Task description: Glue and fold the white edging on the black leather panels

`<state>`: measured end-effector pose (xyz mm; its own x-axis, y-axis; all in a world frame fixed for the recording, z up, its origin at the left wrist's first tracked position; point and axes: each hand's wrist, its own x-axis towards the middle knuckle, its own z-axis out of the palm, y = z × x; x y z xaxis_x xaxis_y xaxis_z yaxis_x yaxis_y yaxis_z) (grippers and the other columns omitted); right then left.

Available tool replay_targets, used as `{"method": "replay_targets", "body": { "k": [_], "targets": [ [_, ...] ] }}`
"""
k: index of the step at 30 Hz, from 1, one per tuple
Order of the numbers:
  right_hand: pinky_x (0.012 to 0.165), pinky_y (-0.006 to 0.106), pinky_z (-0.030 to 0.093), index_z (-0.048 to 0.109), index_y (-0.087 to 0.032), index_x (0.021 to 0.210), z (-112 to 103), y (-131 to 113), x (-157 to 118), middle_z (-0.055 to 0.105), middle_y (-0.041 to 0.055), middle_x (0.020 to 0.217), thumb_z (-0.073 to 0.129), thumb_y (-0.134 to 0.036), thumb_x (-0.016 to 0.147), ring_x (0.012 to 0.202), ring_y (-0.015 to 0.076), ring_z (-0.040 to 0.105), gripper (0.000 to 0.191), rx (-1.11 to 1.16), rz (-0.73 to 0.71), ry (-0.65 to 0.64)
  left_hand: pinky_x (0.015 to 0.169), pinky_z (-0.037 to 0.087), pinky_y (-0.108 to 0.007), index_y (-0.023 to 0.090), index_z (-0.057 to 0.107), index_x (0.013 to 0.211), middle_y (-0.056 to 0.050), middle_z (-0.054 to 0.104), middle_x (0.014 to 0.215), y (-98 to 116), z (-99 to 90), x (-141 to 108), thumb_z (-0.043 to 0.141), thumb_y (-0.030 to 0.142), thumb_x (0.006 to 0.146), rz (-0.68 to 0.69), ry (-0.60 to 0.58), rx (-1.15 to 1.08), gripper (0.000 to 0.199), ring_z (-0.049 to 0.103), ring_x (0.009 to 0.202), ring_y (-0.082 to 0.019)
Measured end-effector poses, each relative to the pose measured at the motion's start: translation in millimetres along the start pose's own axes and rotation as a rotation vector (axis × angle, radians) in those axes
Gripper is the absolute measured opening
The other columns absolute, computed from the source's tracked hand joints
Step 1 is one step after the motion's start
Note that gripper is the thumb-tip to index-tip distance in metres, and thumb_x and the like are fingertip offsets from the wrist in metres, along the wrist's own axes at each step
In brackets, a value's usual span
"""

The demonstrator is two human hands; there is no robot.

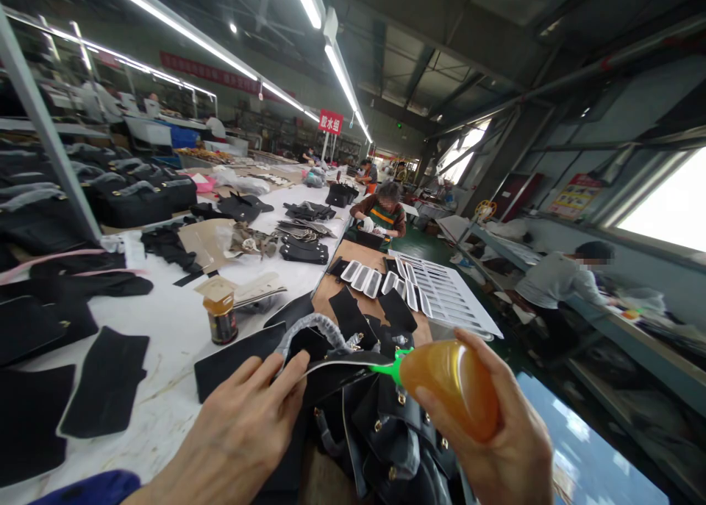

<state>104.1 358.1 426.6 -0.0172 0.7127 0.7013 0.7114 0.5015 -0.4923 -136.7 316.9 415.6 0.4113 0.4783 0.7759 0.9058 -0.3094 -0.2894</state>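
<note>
My right hand (518, 431) is wrapped round a squeeze bottle (449, 384) of amber liquid, tipped on its side. Its green nozzle (389, 369) points left and meets the edge of a black bag panel (334, 378). That panel is pinched between the fingers of my left hand (237, 417), its pale edge showing. A bag handle (317, 324) in clear plastic wrap arches up just beyond my left fingers. Below both hands lies a heap of black bag pieces (380, 435) with gold-coloured fittings and wrapped handles.
A jar (220, 317) of amber liquid stands on the white table (159, 373) at left, among flat black pieces (104, 384). White-edged oblong parts (361, 278) lie on brown board ahead. One co-worker (386, 211) sits opposite; another (557, 284) leans over a right-hand bench.
</note>
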Motion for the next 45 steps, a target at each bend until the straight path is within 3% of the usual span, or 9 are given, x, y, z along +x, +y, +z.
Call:
{"method": "replay_targets", "body": {
  "k": [6, 14, 17, 21, 28, 34, 40, 45],
  "targets": [
    [0.080, 0.041, 0.057, 0.057, -0.030, 0.129, 4.1, -2.4, -8.8, 0.070, 0.0040, 0.111, 0.067, -0.059, 0.080, 0.085, 0.0240, 0.069, 0.058, 0.055, 0.035, -0.089, 0.067, 0.048, -0.028, 0.015, 0.072, 0.070, -0.002, 0.076, 0.084, -0.3, 4.3, -1.7, 0.020, -0.003, 0.097, 0.015, 0.001, 0.004, 0.062, 0.064, 0.070, -0.015],
    [0.077, 0.039, 0.056, 0.059, -0.027, 0.127, 3.0, -3.6, -9.4, 0.070, 0.0053, 0.110, 0.068, -0.060, 0.077, 0.089, 0.0263, 0.069, 0.060, 0.049, 0.125, -0.051, 0.072, 0.048, -0.031, 0.014, 0.072, 0.085, -0.006, 0.073, 0.101, 1.7, 11.4, -20.6, 0.032, -0.002, 0.093, 0.020, -0.109, 0.016, 0.044, 0.062, 0.081, -0.018],
    [0.074, 0.037, 0.057, 0.056, -0.031, 0.131, 5.0, -9.3, -16.0, 0.070, 0.0032, 0.112, 0.067, -0.062, 0.077, 0.088, 0.0256, 0.070, 0.062, 0.108, 0.147, -0.101, 0.070, 0.049, -0.029, 0.014, 0.070, 0.085, -0.006, 0.071, 0.098, 5.3, 12.1, -17.7, 0.033, -0.002, 0.093, -0.011, -0.059, -0.033, 0.042, 0.061, 0.079, -0.018],
    [0.082, 0.039, 0.056, 0.058, -0.030, 0.127, 8.7, -14.8, -19.6, 0.070, 0.0032, 0.114, 0.068, -0.058, 0.079, 0.088, 0.0247, 0.070, 0.057, 0.126, 0.110, -0.072, 0.070, 0.051, -0.029, 0.013, 0.066, 0.085, -0.008, 0.071, 0.092, 6.7, 11.0, -16.0, 0.023, 0.002, 0.098, -0.049, 0.026, -0.024, 0.046, 0.063, 0.078, -0.017],
    [0.085, 0.039, 0.056, 0.055, -0.027, 0.131, 13.9, -20.3, -24.1, 0.068, 0.0060, 0.121, 0.066, -0.054, 0.082, 0.100, 0.0277, 0.069, 0.057, 0.203, 0.039, -0.085, 0.077, 0.054, -0.027, 0.014, 0.058, 0.097, -0.007, 0.070, 0.094, 7.4, 21.4, -29.1, 0.020, 0.004, 0.100, -0.116, 0.049, -0.029, 0.040, 0.067, 0.085, -0.016],
    [0.090, 0.046, 0.056, 0.059, -0.023, 0.125, 17.3, -15.8, -22.1, 0.069, 0.0085, 0.115, 0.070, -0.051, 0.080, 0.096, 0.0286, 0.070, 0.054, 0.093, 0.052, 0.029, 0.079, 0.055, -0.026, 0.012, 0.058, 0.101, -0.009, 0.069, 0.101, 10.2, 26.0, -41.7, 0.037, 0.004, 0.099, -0.150, 0.075, -0.068, 0.023, 0.067, 0.091, -0.016],
    [0.078, 0.039, 0.061, 0.058, -0.022, 0.128, 12.8, -17.4, -24.6, 0.071, 0.0088, 0.106, 0.069, -0.048, 0.080, 0.085, 0.0264, 0.072, 0.056, 0.162, -0.021, -0.043, 0.082, 0.052, -0.026, 0.014, 0.058, 0.099, -0.008, 0.065, 0.101, 9.8, 24.3, -40.2, 0.032, 0.002, 0.098, -0.139, 0.076, -0.129, 0.028, 0.063, 0.094, -0.017],
    [0.087, 0.048, 0.058, 0.059, -0.025, 0.124, 12.2, -22.6, -21.6, 0.070, 0.0083, 0.112, 0.068, -0.054, 0.081, 0.095, 0.0302, 0.070, 0.053, 0.038, 0.066, 0.049, 0.085, 0.051, -0.027, 0.012, 0.057, 0.098, -0.010, 0.063, 0.103, 8.0, 22.4, -38.0, 0.037, -0.006, 0.090, -0.149, 0.111, -0.127, 0.028, 0.061, 0.095, -0.018]
  ]
}}
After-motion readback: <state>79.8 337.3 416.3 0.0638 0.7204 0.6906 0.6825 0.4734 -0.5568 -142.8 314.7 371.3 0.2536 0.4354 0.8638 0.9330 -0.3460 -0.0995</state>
